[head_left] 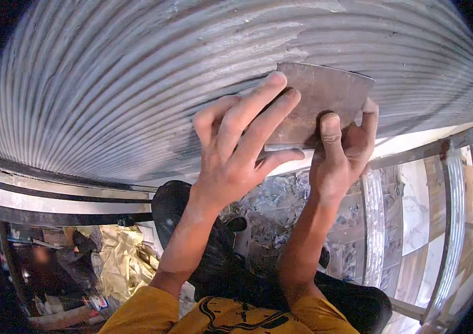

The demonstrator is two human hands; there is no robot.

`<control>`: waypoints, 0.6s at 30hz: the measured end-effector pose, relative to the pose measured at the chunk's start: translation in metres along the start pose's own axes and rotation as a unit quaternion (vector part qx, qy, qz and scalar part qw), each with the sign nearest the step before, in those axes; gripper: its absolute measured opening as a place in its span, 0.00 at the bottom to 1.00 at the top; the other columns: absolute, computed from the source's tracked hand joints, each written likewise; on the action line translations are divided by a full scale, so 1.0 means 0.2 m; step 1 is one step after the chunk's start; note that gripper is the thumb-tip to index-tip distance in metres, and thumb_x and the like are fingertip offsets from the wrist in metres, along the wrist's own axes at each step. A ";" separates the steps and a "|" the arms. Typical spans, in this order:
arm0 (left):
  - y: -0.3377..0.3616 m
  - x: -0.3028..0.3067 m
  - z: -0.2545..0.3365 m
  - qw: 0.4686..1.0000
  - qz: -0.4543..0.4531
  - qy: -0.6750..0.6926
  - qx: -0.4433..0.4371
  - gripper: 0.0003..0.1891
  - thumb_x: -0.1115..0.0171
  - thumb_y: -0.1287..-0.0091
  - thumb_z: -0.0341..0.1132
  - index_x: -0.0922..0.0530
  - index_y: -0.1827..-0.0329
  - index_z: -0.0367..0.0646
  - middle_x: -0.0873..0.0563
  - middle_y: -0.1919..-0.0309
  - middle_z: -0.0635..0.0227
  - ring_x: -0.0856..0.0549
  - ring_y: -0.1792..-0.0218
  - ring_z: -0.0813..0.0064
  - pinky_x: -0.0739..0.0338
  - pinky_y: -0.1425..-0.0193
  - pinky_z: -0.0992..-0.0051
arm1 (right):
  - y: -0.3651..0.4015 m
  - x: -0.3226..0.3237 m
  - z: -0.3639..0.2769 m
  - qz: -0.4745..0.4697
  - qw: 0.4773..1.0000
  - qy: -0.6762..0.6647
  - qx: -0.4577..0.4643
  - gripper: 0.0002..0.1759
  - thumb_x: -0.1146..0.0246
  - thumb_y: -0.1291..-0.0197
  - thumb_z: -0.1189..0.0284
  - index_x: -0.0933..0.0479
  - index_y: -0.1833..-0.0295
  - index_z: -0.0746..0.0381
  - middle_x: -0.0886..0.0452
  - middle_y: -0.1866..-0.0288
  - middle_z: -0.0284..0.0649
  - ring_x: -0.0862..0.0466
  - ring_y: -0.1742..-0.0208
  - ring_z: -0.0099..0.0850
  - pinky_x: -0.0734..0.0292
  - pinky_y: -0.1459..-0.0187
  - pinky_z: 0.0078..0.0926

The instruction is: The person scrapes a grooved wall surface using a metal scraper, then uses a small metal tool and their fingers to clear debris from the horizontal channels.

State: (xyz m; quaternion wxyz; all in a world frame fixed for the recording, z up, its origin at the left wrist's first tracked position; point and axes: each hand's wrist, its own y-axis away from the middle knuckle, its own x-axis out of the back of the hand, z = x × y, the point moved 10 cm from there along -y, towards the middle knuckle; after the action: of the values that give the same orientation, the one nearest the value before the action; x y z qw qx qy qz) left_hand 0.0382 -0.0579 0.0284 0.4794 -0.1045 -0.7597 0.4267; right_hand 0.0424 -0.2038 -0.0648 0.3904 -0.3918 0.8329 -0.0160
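Observation:
A flat, brownish metal plate (325, 92) with a slightly curved top edge lies against a grey ribbed surface (153, 67). My right hand (345, 147) grips its lower right part, the thumb on the near face and the fingers round the right edge and behind. At the plate's left edge is my left hand (242, 133), fingers spread, with two fingertips touching or very near the plate and the thumb stretched out below it. Pale dust coats the fingers of both hands. Lighter smears mark the ribbed surface above the plate.
Below are my dark-clothed legs (231, 284) and a debris-strewn floor (272, 222). Metal bars (373, 228) stand at right over tiled flooring. Crumpled yellowish sheeting (125, 261) lies at lower left, beside a person in dark clothing (61, 273).

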 end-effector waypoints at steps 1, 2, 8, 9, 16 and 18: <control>0.00 0.00 0.00 1.000 -0.001 -0.002 0.004 0.39 0.27 0.53 0.59 0.20 0.39 0.45 0.22 0.35 0.63 0.27 0.40 0.71 0.39 0.38 0.67 | 0.00 -0.01 0.00 0.000 1.000 0.000 0.002 0.24 0.29 0.40 0.70 0.31 0.43 0.64 0.20 0.53 0.39 0.22 0.52 0.26 0.28 0.47 0.24; 0.00 0.01 0.00 1.000 0.000 -0.002 0.004 0.39 0.27 0.53 0.59 0.20 0.39 0.45 0.22 0.35 0.63 0.27 0.40 0.71 0.39 0.38 0.67 | 0.00 -0.01 0.00 0.001 1.000 -0.003 0.006 0.24 0.28 0.41 0.70 0.30 0.43 0.64 0.19 0.52 0.39 0.21 0.51 0.27 0.28 0.47 0.24; 0.00 0.00 -0.01 0.998 0.010 0.046 0.033 0.38 0.25 0.53 0.55 0.21 0.38 0.46 0.26 0.32 0.62 0.28 0.37 0.70 0.41 0.37 0.66 | 0.00 0.00 0.00 0.007 1.000 -0.008 -0.010 0.24 0.28 0.41 0.72 0.29 0.43 0.64 0.19 0.51 0.39 0.20 0.50 0.28 0.26 0.47 0.26; -0.02 0.00 -0.01 0.999 -0.006 0.034 0.039 0.38 0.25 0.52 0.54 0.21 0.38 0.47 0.27 0.31 0.61 0.28 0.37 0.70 0.42 0.37 0.66 | 0.00 0.00 0.00 0.004 1.000 -0.014 -0.021 0.24 0.28 0.41 0.72 0.29 0.42 0.64 0.19 0.51 0.39 0.20 0.50 0.28 0.25 0.47 0.26; -0.03 0.00 0.00 0.998 -0.008 0.039 0.040 0.36 0.26 0.50 0.54 0.22 0.39 0.48 0.28 0.29 0.61 0.28 0.37 0.70 0.43 0.37 0.66 | 0.01 0.00 0.04 0.006 0.997 -0.069 -0.021 0.24 0.29 0.40 0.73 0.30 0.41 0.63 0.21 0.49 0.38 0.22 0.48 0.27 0.27 0.45 0.26; -0.04 0.00 0.00 0.999 -0.006 0.039 0.035 0.36 0.26 0.50 0.54 0.22 0.39 0.48 0.28 0.29 0.61 0.28 0.37 0.70 0.43 0.37 0.66 | 0.01 0.00 0.05 0.006 0.996 -0.089 -0.025 0.24 0.29 0.40 0.72 0.30 0.41 0.62 0.22 0.49 0.37 0.23 0.48 0.27 0.27 0.44 0.27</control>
State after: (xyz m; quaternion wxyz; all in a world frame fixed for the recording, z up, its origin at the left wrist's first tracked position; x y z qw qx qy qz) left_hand 0.0391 -0.0622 0.0343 0.5143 -0.0994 -0.7258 0.4460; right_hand 0.0476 -0.1993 -0.0720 0.4530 -0.3963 0.7975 0.0421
